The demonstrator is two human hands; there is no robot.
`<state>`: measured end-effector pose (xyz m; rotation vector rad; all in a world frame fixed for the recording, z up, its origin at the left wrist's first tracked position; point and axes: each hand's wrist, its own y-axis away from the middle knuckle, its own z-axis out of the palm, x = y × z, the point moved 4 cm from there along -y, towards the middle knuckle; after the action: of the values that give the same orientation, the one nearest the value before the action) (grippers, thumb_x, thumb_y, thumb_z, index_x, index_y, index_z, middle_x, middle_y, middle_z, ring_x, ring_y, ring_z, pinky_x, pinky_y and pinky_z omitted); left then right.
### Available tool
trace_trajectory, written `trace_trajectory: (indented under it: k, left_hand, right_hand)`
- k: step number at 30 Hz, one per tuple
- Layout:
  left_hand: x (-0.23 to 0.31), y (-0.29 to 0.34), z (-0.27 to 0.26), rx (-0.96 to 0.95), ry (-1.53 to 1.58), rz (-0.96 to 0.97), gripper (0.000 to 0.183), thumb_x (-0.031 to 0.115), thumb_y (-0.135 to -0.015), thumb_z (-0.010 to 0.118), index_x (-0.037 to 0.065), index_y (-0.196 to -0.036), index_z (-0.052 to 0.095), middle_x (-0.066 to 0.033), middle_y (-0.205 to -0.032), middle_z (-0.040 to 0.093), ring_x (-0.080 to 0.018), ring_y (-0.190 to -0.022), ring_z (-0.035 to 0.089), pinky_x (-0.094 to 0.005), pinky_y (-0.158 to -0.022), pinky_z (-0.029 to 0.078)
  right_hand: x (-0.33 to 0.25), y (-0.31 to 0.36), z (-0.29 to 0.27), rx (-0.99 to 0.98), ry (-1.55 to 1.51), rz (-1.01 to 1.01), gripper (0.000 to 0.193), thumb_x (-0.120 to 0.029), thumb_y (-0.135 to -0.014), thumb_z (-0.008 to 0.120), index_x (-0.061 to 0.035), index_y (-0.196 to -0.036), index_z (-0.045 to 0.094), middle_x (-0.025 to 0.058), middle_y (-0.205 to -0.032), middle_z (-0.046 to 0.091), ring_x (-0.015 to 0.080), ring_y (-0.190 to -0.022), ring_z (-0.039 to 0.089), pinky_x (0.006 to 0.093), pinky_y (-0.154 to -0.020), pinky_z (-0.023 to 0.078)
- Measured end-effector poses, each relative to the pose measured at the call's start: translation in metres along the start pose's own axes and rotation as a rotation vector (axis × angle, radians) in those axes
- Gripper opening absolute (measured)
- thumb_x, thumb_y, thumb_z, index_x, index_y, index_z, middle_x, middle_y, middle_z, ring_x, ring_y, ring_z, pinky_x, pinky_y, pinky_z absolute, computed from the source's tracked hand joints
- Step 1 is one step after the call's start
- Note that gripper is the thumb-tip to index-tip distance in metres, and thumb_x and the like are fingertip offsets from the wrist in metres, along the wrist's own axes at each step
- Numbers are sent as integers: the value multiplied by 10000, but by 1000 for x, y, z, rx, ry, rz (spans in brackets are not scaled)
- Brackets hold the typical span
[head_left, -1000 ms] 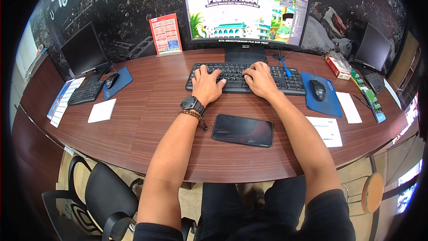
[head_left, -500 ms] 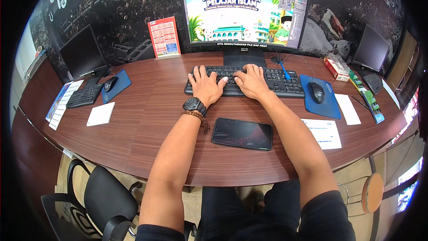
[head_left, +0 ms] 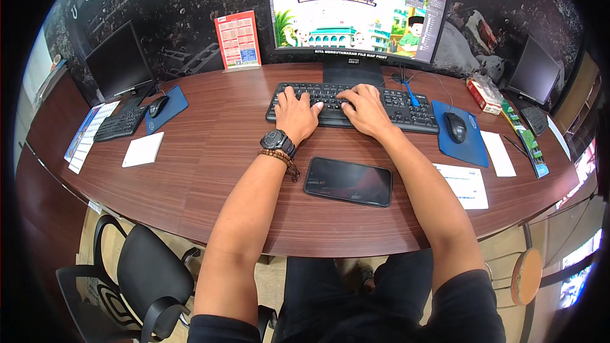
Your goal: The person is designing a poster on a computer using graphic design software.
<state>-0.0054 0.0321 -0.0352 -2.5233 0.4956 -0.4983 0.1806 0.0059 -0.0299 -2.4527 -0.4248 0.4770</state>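
Observation:
A black computer keyboard [head_left: 406, 109] lies in front of a lit monitor [head_left: 356, 16] that shows a colourful graphic with cartoon figures. My left hand [head_left: 295, 115] rests on the keyboard's left part, fingers spread over the keys, a dark watch and a beaded bracelet at its wrist. Over the middle keys sits my right hand [head_left: 367, 111], its fingers bent and apart, holding nothing. Between my forearms a black smartphone [head_left: 348, 181] lies face up on the desk. To the right of the keyboard a black mouse [head_left: 455, 127] sits on a blue mouse pad [head_left: 449, 146].
Papers [head_left: 462, 185] lie right of my right forearm. A red desk calendar [head_left: 239, 39] stands left of the monitor. Farther left are another dark monitor [head_left: 120, 60], a small keyboard [head_left: 121, 124] and a white paper stack [head_left: 143, 150]. A black chair [head_left: 154, 276] stands at the lower left.
The view has shifted a little, so the desk sits slightly higher in the picture. My left hand's fingers are more bent, and both hands remain on the keyboard.

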Motion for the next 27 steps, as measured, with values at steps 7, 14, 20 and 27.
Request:
trace_trajectory:
  k: [7, 14, 20, 27]
  left_hand:
    - [1, 2, -1, -24, -11, 3, 453, 406, -939, 620, 4, -1146, 653, -225, -1225, 462, -410, -1166, 442, -555, -950, 424]
    - [-1, 0, -2, -35, -2, -5, 461, 411, -933, 624, 4, -1149, 647, -223, -1230, 456, -409, -1169, 436, -557, -955, 417]
    - [1, 0, -2, -21, 43, -31, 519, 448, -930, 611, 17, -1217, 641, -262, -1352, 430, -441, -1286, 376, -590, -1056, 323]
    - [-14, -2, -3, -133, -11, -209, 663, 542, -946, 564, 35, -1374, 562, -286, -1453, 373, -444, -1398, 279, -576, -1136, 232]
  right_hand:
    - [-8, 1, 0, -132, 29, -62, 241, -216, -929, 598, -174, -1121, 736, 100, -1085, 555, 299, -1158, 454, 461, -1055, 317]
    - [-13, 3, 4, -168, 37, -89, 248, -178, -943, 569, -172, -1132, 730, 105, -1127, 539, 301, -1171, 439, 443, -1057, 323]
    - [16, -14, -2, -28, -355, 131, 390, -45, -915, 515, -170, -1257, 657, 110, -1135, 614, 312, -1155, 519, 470, -1096, 304]
    - [13, -7, -4, -137, -225, 142, 515, 53, -880, 442, -119, -1347, 577, 126, -1160, 663, 312, -1187, 536, 427, -1048, 396]
